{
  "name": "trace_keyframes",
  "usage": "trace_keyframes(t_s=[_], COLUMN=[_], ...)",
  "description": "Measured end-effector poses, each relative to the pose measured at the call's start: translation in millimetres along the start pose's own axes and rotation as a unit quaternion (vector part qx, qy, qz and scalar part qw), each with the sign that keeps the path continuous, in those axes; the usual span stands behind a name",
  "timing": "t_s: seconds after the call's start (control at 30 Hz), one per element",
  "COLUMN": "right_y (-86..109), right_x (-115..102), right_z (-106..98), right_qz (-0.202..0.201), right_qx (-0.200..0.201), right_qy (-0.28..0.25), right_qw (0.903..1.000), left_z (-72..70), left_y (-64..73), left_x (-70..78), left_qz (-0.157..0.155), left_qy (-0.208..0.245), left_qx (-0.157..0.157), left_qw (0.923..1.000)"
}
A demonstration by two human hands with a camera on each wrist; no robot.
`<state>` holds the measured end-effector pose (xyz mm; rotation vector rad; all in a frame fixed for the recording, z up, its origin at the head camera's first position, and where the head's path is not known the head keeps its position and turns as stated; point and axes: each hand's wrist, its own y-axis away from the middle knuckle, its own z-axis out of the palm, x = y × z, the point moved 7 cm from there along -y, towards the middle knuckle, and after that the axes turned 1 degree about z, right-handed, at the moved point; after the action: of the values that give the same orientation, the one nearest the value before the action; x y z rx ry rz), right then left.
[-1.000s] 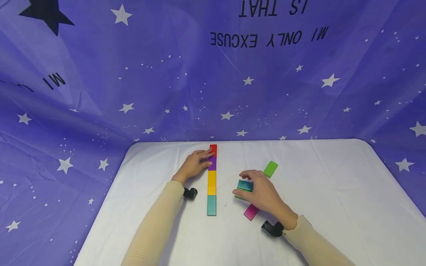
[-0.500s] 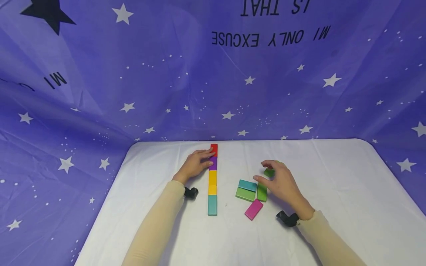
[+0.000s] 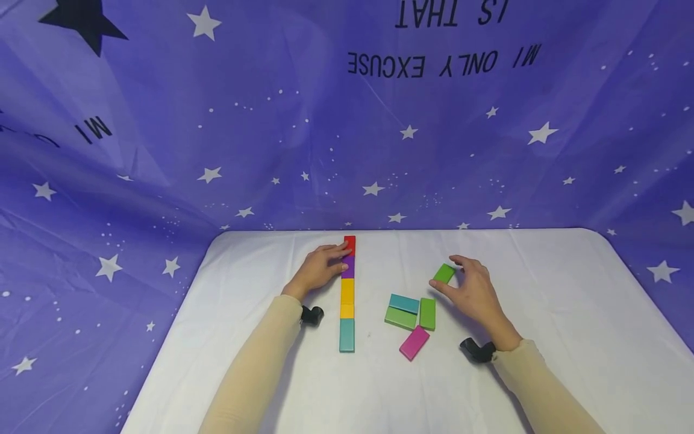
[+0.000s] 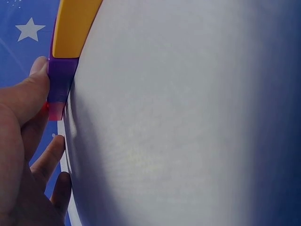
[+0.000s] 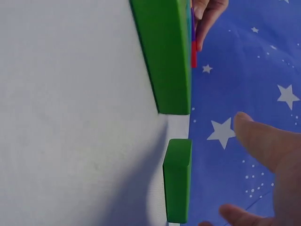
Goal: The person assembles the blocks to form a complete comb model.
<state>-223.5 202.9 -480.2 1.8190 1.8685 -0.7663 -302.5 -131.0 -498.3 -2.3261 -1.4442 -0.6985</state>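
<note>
My left hand (image 3: 317, 271) rests at the far end of a straight row of blocks. Its thumb touches the purple block (image 4: 62, 77) and a fingertip lies on the red block (image 3: 350, 244). Two yellow blocks (image 3: 347, 292) and a teal block (image 3: 347, 335) continue the row toward me. My right hand (image 3: 478, 294) hovers by a green block (image 3: 444, 273), with thumb and fingers spread on either side. In the right wrist view, a gap shows between the thumb (image 5: 263, 141) and that block.
Loose blocks lie in a cluster between the hands: a blue one (image 3: 404, 303), a light green one (image 3: 400, 317), another green one (image 3: 428, 314) and a pink one (image 3: 414, 343). A white cloth (image 3: 303, 386) covers the table. A purple starry cloth (image 3: 325, 150) hangs behind.
My right hand has moved right and away from me, from over the blue block to the far green block. My left hand has stayed on the row.
</note>
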Motion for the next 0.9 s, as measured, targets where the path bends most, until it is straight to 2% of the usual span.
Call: trace_keyframes(t_s=[0.27,0.57,0.9], right_y=[-2.3,-7.2,-11.9], right_x=[9,4,4], right_z=[7,9,13], right_qz=[0.039,0.045,0.040], right_qx=[-0.022,-0.039,-0.038], right_qy=[0.033,0.056,0.091], right_qw=[0.9984,0.9967,0.9943], left_z=[-1.0,-1.5,1.4], left_y=[-0.7,0.4,-1.0], left_x=[3.3,3.0,-1.4], left_qz=[0.008,0.004,0.000], left_qy=[0.002,-0.004,0.003], left_qx=[0.008,0.007,0.005], left_qw=[0.9999,1.0000,1.0000])
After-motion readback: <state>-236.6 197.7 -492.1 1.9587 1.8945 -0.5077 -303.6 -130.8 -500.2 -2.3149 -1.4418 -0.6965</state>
